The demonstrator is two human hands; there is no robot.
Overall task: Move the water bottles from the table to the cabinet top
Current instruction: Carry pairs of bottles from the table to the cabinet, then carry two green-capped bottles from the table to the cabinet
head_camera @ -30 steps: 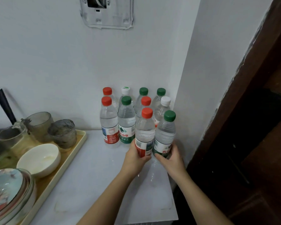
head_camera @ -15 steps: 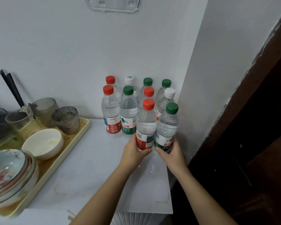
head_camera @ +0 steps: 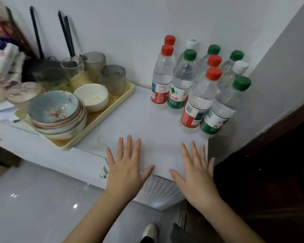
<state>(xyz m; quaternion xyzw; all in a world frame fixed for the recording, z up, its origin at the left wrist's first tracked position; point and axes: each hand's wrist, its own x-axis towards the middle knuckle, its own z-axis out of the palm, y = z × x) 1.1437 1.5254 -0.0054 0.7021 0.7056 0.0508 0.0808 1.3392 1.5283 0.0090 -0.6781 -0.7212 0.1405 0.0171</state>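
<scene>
White cabinet top (head_camera: 139,120) run into a wall corner; pale tiled floor below.

- Landmark: cream tray (head_camera: 105,116), loaded with stacked bowls (head_camera: 54,106), a white bowl (head_camera: 91,96) and cloudy glasses (head_camera: 112,78).
- Water bottles (head_camera: 198,81): ten counted, to the right of the tray, apart from it and packed close together into the corner. All upright, long axes vertical, caps red, green and white.
- Front pair: red-capped bottle (head_camera: 198,100) and green-capped bottle (head_camera: 221,109), side by side and farthest right of the tray.
- Left hand (head_camera: 128,171): palm down, fingers straight and spread, nothing held. It lies right of the tray's near corner, at the cabinet's front edge.
- Right hand (head_camera: 197,174): same pose, empty, farther right of the tray.
- Cannot tell whether the palms press on the top or hover just over it.
- Key relation: the bottles lie ahead of the hands and to the right; the right hand is the nearer one, almost in line with the front pair.
- Change from half a second ago: each hand was then wrapped round one of the front pair, left on red-capped, right on green-capped. Both have let go and pulled back to the edge; the pair stands on its own.
- Judgement: this delivery looks finished. The table is out of sight.
</scene>
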